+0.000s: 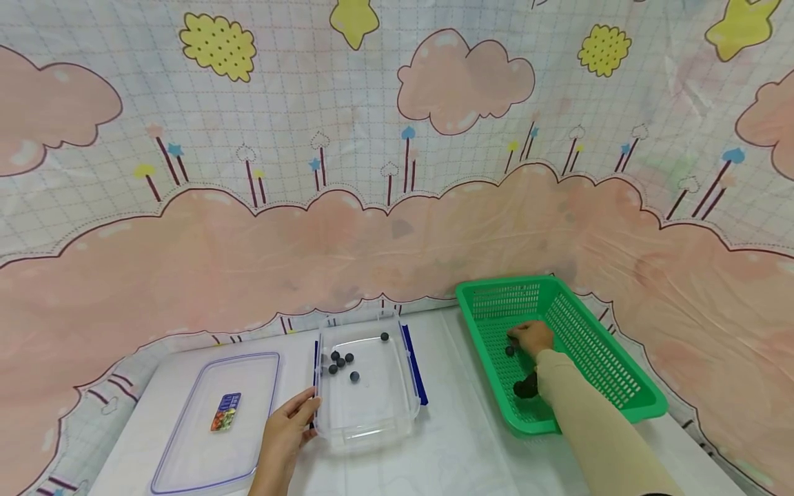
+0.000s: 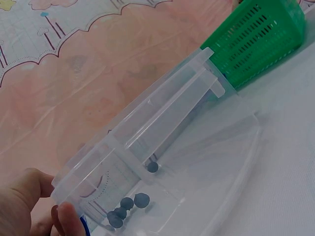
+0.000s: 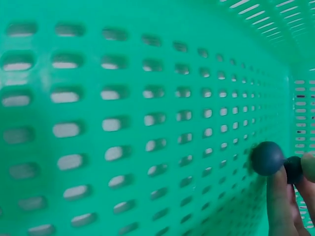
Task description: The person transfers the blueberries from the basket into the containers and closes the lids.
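My left hand [image 1: 288, 428] grips the near left side of a clear plastic box [image 1: 378, 424], with fingers on both sides of its edge. Several blueberries [image 1: 340, 362] lie inside, mostly grouped at the left, and one sits by the far wall. Reaching into a green basket [image 1: 490, 368], my right hand [image 1: 535, 337] pinches a dark blueberry [image 3: 294, 169] between thumb and finger. Another blueberry [image 3: 268, 158] is right at the fingertip, against the slotted green surface. In the left wrist view, the hand [image 2: 29, 201] holds the box's corner beside the berries.
A clear lid [image 1: 186, 441] with a purple-blue rim and a fruit label [image 1: 225, 412] lies left of the box. Blue clip flaps [image 1: 415, 365] stick out at the box's sides. Patterned cloth [image 1: 372, 248] hangs behind the white table [image 1: 446, 386]. A black device [image 1: 526, 387] sits at the right wrist.
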The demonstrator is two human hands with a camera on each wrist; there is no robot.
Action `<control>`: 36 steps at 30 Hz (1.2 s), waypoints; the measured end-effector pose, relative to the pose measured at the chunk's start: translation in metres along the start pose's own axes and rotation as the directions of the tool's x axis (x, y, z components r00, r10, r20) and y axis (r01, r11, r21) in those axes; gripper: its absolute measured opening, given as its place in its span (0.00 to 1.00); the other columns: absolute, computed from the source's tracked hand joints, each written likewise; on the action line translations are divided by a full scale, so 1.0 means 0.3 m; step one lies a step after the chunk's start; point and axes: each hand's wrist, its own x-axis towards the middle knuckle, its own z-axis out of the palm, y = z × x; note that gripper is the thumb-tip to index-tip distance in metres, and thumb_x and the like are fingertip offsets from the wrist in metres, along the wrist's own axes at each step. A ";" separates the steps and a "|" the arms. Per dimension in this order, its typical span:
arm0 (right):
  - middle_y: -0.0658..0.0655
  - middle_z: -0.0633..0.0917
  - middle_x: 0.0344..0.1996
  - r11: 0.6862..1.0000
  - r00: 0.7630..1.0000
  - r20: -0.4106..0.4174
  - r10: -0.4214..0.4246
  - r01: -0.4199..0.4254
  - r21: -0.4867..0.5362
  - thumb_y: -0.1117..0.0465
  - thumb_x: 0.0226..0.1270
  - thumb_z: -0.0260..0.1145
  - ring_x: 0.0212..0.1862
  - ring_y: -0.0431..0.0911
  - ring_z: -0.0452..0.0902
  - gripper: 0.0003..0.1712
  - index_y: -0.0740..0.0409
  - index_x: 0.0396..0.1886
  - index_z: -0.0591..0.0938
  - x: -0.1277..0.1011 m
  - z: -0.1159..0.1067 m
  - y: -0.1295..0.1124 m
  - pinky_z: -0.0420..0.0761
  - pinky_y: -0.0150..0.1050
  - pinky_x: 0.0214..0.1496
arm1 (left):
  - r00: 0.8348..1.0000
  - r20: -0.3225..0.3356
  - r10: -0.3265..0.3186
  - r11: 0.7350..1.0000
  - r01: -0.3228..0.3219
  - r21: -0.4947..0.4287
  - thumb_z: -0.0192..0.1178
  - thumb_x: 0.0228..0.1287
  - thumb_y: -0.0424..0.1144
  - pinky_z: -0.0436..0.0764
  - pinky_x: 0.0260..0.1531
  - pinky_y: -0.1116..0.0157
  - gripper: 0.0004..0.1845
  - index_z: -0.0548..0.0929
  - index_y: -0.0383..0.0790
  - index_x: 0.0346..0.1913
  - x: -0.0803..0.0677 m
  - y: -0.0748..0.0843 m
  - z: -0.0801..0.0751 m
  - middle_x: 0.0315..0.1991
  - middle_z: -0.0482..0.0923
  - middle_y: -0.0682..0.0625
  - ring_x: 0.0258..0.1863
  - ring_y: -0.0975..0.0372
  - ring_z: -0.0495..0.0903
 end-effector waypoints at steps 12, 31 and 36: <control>0.64 0.88 0.38 0.994 0.999 0.035 -0.003 -0.001 0.107 0.59 0.68 0.63 0.47 0.59 0.82 0.20 0.71 0.50 0.83 -0.015 -0.003 -0.048 0.79 0.57 0.54 | 1.000 0.000 0.001 1.000 -0.001 -0.005 0.64 0.66 0.38 0.80 0.25 0.72 0.25 0.76 0.31 0.63 -0.003 0.006 0.001 0.30 0.77 0.59 0.35 0.63 0.71; 0.66 0.85 0.49 0.969 0.989 0.113 -0.091 0.062 0.240 0.58 0.70 0.65 0.51 0.55 0.84 0.22 0.69 0.56 0.80 -0.039 -0.012 -0.166 0.77 0.54 0.61 | 1.000 0.014 -0.001 1.000 0.001 0.011 0.64 0.66 0.40 0.81 0.26 0.71 0.26 0.75 0.31 0.64 -0.002 0.010 -0.002 0.31 0.75 0.58 0.34 0.64 0.71; 0.67 0.83 0.53 0.952 0.983 0.154 -0.104 0.054 0.301 0.58 0.70 0.65 0.52 0.54 0.83 0.23 0.68 0.58 0.79 -0.054 -0.017 -0.179 0.77 0.53 0.62 | 1.000 0.018 0.002 1.000 -0.002 0.013 0.63 0.67 0.40 0.81 0.27 0.71 0.26 0.75 0.31 0.64 0.002 0.012 -0.002 0.31 0.75 0.58 0.34 0.64 0.71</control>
